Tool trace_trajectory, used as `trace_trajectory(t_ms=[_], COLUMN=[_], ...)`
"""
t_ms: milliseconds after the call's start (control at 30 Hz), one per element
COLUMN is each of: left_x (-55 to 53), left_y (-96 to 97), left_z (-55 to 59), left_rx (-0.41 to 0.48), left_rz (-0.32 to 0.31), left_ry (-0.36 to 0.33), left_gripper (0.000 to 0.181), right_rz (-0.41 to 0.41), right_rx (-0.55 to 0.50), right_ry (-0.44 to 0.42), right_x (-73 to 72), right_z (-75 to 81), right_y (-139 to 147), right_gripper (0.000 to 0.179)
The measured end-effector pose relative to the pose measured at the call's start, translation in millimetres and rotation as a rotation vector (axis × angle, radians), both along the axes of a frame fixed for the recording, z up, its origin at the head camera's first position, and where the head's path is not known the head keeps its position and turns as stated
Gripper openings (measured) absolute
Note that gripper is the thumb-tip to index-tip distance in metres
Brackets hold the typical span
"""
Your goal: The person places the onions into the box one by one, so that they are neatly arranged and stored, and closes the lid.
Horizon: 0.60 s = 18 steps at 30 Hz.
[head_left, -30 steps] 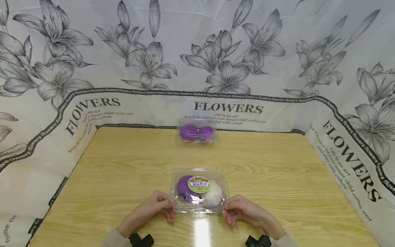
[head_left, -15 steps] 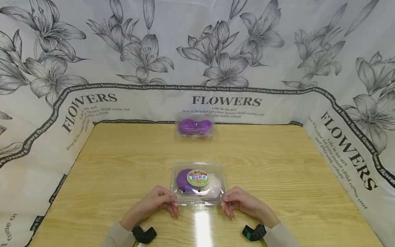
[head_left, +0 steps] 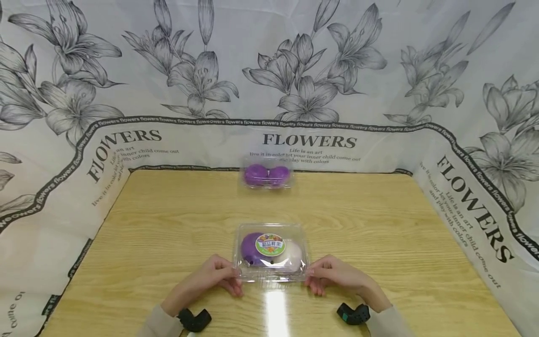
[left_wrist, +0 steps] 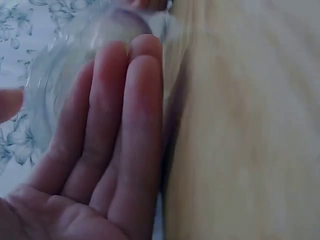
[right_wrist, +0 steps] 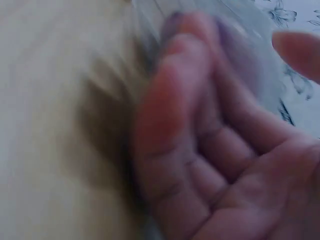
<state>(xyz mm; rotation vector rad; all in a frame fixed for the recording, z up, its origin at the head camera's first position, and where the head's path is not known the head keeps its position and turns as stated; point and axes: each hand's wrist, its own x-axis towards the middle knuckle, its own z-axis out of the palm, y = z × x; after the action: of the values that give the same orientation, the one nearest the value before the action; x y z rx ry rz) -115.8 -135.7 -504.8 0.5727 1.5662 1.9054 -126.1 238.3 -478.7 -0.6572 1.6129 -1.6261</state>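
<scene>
A clear plastic fruit box (head_left: pixel 294 231) with a round fruit sticker (head_left: pixel 270 245) on its lid rests on the table in the head view. Inside are a round purple item (head_left: pixel 249 248) and a pale one (head_left: pixel 291 256). My left hand (head_left: pixel 219 274) is at its near left corner; in the left wrist view its fingers (left_wrist: pixel 142 115) lie nearly straight beside the box, thumb spread away. At the near right corner is my right hand (head_left: pixel 332 274). The right wrist view, blurred, shows its fingers (right_wrist: pixel 165 115) slightly bent and its thumb (right_wrist: pixel 297 50) apart from them.
Farther back on the wooden table (head_left: pixel 177 210), a second clear box (head_left: pixel 266 186) holding two purple round items stands near the back edge. White flower-printed cloth (head_left: pixel 219 145) walls in the back and both sides.
The right hand has shifted slightly outward from the box's near right corner. The left hand stays at its corner, and the box keeps its place. The head view has tilted a little.
</scene>
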Motion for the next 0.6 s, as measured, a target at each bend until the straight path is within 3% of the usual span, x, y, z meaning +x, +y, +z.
trace_trajectory(t_ms=[67,133,200,233,300,400,467,600], left_x=[0.2,1.6,4.1,6.2,10.0,13.5,13.3,9.9], left_y=[-3.0,-3.1,1.9,5.8,16.0,31.8,40.5,51.0], left_z=[5.3,9.7,12.2,12.5,11.1,6.4,2.5,-4.5], left_rx=[-0.11,-0.216,-0.295,-0.313,-0.292,-0.219,-0.169,-0.11], left_rz=[0.11,0.288,0.451,0.503,0.535,0.486,0.475,0.51], left_ry=[0.102,0.204,0.285,0.305,0.295,0.231,0.173,0.127], left_gripper=[0.035,0.034,0.03,0.03,0.043,0.061,0.067,0.069], right_rz=[-0.071,-0.186,-0.308,-0.356,-0.398,-0.386,-0.387,-0.453], right_rx=[0.099,0.173,0.219,0.232,0.238,0.25,0.253,0.285], right_ry=[0.109,0.199,0.287,0.316,0.348,0.357,0.328,0.299], right_x=[0.7,2.6,5.7,8.1,12.6,19.1,21.4,20.9], right_z=[11.0,20.7,26.2,27.1,25.6,20.1,15.8,8.3], right_y=[7,8,2,-3,-15,-35,-45,-56], right_gripper=[0.031,0.033,0.045,0.054,0.069,0.083,0.086,0.085])
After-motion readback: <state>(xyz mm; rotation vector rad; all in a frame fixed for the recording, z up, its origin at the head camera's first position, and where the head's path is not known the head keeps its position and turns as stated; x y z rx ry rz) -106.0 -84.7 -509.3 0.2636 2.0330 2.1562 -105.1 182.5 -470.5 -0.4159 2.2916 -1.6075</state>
